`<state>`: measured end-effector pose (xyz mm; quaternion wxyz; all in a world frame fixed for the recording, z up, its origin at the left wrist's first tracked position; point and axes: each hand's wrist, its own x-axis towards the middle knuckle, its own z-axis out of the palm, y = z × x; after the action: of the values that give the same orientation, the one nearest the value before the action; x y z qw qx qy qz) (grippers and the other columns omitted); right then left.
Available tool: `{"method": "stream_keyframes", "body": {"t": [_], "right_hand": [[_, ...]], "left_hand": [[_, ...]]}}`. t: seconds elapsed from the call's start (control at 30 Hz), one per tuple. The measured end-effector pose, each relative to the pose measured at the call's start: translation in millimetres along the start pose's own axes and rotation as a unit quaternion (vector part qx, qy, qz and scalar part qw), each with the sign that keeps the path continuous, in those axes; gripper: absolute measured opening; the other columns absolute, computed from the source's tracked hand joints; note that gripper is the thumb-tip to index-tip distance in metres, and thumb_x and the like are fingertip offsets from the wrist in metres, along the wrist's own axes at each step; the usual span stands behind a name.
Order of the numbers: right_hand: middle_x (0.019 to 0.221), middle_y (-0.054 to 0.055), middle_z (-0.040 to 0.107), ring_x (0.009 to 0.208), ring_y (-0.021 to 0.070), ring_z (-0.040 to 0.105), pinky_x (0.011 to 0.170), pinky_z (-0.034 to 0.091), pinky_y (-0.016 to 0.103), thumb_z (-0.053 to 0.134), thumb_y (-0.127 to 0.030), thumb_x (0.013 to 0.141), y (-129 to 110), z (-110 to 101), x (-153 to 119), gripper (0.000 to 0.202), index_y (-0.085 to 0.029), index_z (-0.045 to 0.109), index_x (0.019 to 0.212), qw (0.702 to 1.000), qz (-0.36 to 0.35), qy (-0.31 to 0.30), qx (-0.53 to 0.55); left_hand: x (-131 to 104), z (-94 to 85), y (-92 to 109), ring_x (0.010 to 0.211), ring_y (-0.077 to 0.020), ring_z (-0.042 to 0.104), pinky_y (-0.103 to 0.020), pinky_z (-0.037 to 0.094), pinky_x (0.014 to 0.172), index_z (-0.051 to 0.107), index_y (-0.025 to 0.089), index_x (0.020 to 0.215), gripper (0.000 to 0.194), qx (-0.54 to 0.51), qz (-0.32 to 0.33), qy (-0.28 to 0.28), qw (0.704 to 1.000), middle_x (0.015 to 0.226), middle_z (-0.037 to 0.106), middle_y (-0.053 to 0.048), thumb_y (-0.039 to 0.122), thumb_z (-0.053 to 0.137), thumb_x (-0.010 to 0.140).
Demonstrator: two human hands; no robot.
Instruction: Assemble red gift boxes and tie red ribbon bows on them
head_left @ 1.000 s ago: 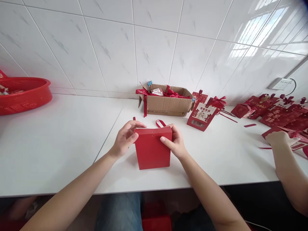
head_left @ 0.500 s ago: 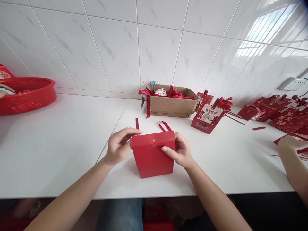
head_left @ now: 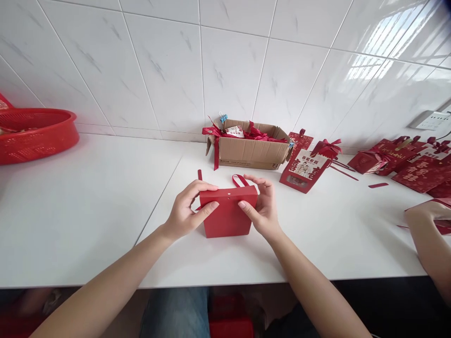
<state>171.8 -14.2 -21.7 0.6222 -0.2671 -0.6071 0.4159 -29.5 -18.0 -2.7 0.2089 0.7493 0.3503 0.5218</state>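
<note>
A plain red box point(head_left: 228, 218) stands upright on the white table, its folded top edge showing two small holes. My left hand point(head_left: 188, 206) grips its upper left corner, thumb on the near face and fingers along the top. On the upper right side my right hand point(head_left: 264, 206) holds the box, thumb on the near face and fingers behind, partly hidden. A red ribbon loop point(head_left: 240, 179) shows just behind the box. A thin red strip point(head_left: 199, 174) lies behind my left hand.
Behind stands a cardboard box point(head_left: 252, 152) of red ribbons. Decorated red gift boxes point(head_left: 305, 171) stand to its right, with more farther right. A red basket point(head_left: 38, 136) is at the left. Another person's hand point(head_left: 423, 213) works at the right edge.
My left hand has moved right and now has its thumb on the box's near face. The box sits more upright and appears shorter. My right fingers have lifted above its top corner.
</note>
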Motion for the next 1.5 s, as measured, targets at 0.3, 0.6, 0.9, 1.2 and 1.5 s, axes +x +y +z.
{"method": "stream_keyframes", "body": {"t": [0.3,0.6,0.9,1.2,1.5], "right_hand": [[0.102,0.005,0.059,0.087,0.0181,0.062,0.07,0.054,0.032,0.067,-0.035,0.08,4,-3,-2,0.032,-0.029,0.052,0.108,0.996,-0.003,0.011,-0.086],[0.097,0.005,0.066,0.087,0.0183,0.063,0.07,0.053,0.032,0.066,-0.033,0.082,-4,-4,0,0.015,-0.023,0.055,0.083,0.999,0.016,-0.003,-0.05],[0.09,0.002,0.066,0.075,0.0158,0.061,0.062,0.052,0.029,0.072,-0.041,0.075,-3,-2,1,0.026,-0.024,0.057,0.09,0.995,0.096,-0.026,-0.02],[0.076,0.0,0.066,0.066,0.0141,0.06,0.058,0.049,0.028,0.074,-0.037,0.074,-2,-7,-2,0.024,-0.021,0.056,0.075,0.997,0.08,-0.016,0.009],[0.077,-0.003,0.067,0.069,0.0146,0.063,0.064,0.051,0.028,0.075,-0.039,0.07,10,-64,24,0.023,-0.024,0.061,0.08,0.952,0.168,0.16,0.198]], "left_hand": [[0,7.8,-5,0.077,-0.0148,0.061,-0.027,0.052,0.069,0.06,0.024,0.106,0.029,-0.026,-0.046,0.051,0.997,0.086,0.064,-0.002,0.032,0.068,0.08],[4,9.4,2,0.078,-0.0156,0.058,-0.026,0.046,0.06,0.062,0.02,0.081,0.015,-0.018,-0.057,0.02,0.998,0.085,0.06,-0.004,0.034,0.064,0.083],[4,20.3,5,0.069,-0.015,0.061,-0.026,0.048,0.059,0.062,0.016,0.081,0.02,-0.093,-0.118,0.034,0.988,0.077,0.065,-0.004,0.036,0.063,0.083],[-15,35.1,-5,0.078,-0.0175,0.061,-0.028,0.049,0.065,0.058,0.017,0.09,0.023,-0.091,-0.014,0.026,0.995,0.086,0.064,-0.007,0.04,0.056,0.088],[18,-28.5,-78,0.09,-0.0176,0.061,-0.03,0.048,0.079,0.055,0.02,0.1,0.027,0.041,-0.176,0.315,0.932,0.105,0.061,-0.006,0.044,0.047,0.088]]}}
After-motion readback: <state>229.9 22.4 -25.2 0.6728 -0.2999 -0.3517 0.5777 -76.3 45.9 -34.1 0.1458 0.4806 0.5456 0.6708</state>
